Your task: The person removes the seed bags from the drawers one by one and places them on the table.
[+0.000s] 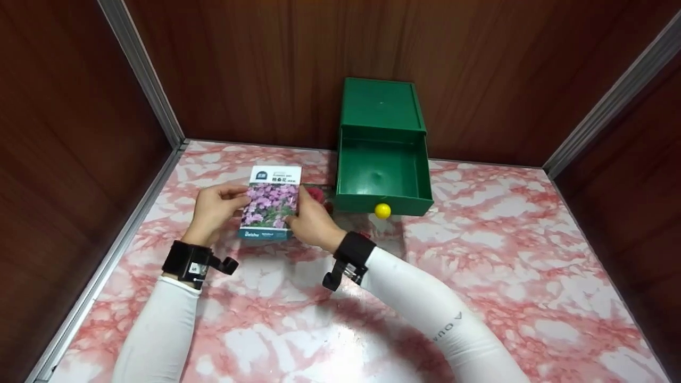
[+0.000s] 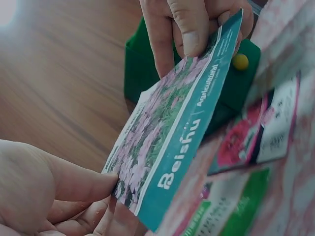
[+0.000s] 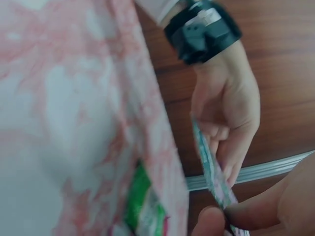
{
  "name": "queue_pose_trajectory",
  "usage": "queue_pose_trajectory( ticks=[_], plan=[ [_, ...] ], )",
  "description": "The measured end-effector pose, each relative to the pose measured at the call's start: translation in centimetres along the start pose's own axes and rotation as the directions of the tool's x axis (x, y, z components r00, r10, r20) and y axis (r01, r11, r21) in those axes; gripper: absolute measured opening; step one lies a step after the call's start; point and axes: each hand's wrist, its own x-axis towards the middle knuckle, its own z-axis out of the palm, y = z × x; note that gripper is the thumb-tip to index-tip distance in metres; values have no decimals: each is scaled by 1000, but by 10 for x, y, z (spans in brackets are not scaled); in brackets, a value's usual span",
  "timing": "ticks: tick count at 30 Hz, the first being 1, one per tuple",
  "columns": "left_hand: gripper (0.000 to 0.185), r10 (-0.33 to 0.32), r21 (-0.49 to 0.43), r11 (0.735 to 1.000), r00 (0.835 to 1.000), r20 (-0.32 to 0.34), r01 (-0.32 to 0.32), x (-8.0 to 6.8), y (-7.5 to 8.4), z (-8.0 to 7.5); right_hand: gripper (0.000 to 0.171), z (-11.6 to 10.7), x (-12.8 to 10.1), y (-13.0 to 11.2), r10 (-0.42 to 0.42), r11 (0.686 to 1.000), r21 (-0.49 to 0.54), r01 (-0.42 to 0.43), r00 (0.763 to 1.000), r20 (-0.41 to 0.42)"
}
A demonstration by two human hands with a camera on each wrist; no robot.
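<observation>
Pink marbled table [image 1: 479,276] carries an open green plastic drawer box [image 1: 382,159] at twelve o'clock. Left hand [image 1: 213,208] and right hand [image 1: 313,223] pinch opposite edges of a flat, flower-printed paper seed packet [image 1: 270,205], held above the table; it looks light, thin and bendable, best gripped by its edges.

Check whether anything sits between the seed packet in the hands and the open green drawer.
Nothing visible does. Both the left hand and right hand hold the seed packet just left of the green drawer, whose open top is unobstructed.

Three seed packets [image 2: 172,123], one drawer box [image 1: 381,154]
</observation>
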Motion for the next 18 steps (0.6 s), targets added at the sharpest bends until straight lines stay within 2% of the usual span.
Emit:
queue_pose_trajectory(
  ticks=[6,11,18],
  plan=[
    [36,-19,69,997,999,-48,22,6,-17,-7,83,24,11,12,10,1000,21,-11,1000,16],
    [36,-24,93,995,995,-92,33,10,-28,-16,79,41,14,16,25,996,85,-30,998,52],
    [33,-31,97,994,987,-157,47,19,-38,-26,74,59,16,9,46,976,209,-64,995,92]
  ],
)
